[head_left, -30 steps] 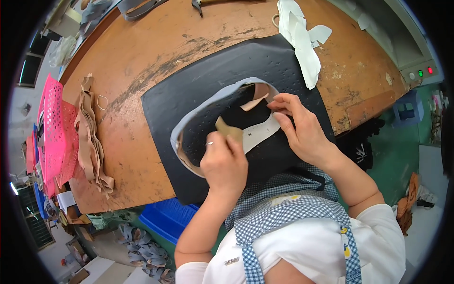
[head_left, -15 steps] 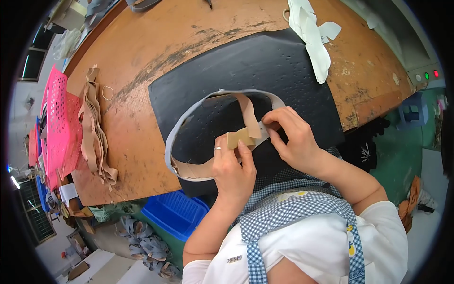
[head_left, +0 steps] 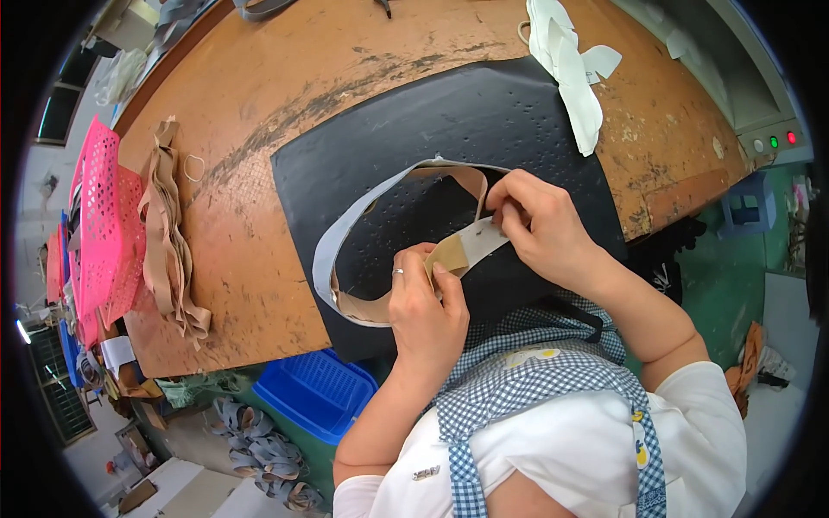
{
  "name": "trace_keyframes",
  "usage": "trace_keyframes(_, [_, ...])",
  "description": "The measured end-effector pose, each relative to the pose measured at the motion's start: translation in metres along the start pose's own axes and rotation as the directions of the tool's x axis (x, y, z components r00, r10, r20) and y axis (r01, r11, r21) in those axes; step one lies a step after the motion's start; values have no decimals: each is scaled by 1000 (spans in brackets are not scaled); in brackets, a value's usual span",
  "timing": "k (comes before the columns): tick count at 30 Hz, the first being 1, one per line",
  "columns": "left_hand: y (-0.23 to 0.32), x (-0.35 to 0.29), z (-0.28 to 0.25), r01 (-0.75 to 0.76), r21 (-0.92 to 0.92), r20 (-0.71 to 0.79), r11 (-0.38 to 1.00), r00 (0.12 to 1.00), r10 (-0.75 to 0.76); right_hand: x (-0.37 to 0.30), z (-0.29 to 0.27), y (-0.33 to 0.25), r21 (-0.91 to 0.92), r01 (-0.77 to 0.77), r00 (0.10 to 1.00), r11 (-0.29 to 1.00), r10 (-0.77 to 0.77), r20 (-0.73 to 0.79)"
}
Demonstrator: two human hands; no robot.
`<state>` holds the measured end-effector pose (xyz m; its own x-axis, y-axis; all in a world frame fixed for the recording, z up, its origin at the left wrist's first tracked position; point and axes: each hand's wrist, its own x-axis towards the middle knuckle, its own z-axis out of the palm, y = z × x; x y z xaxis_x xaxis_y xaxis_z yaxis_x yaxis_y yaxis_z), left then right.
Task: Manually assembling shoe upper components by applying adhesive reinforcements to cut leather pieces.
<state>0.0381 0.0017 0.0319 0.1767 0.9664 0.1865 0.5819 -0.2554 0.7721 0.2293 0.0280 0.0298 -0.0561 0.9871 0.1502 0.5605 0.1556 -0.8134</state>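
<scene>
A long strip, grey-blue outside and tan inside, is bent into a loop band [head_left: 325, 259] standing on edge over a black mat [head_left: 406, 116]. My left hand [head_left: 425, 306] is closed in a pinch on the band's near side, at a yellowish-tan patch [head_left: 449, 257]. Right of the patch runs a whitish stretch [head_left: 481, 240] of the band. There my right hand [head_left: 548, 226] pinches the band, and a tan length curves down from behind to its fingertips. The fingers hide how the ends meet.
White cut pieces [head_left: 570, 82] lie on the mat's far right corner. Stacked tan strips [head_left: 164, 237] rest on the wooden table [head_left: 233, 129] beside a pink basket [head_left: 108, 233]. Below the table edge are a blue basket [head_left: 319, 393] and a heap of grey strips [head_left: 263, 453].
My right hand has shifted slightly right and drawn the tan length away from the patch. More of the patch and whitish stretch shows. The loop leans a little differently; my left hand stays nearly still.
</scene>
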Motion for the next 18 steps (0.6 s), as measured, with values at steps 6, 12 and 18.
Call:
trace_keyframes(6, [5,2,1,25,17,2,1000,1000,-25,-5,2,-1,-292,335,941,896,-332,63])
trace_keyframes(12, [2,2,2,-1,37,11,999,1000,0,-2,8,1,-531,460,885,712,-411,218])
trace_keyframes(18, [4,3,3,-5,43,2,999,1000,4,14,-11,4,-285,277,941,918,-319,-112])
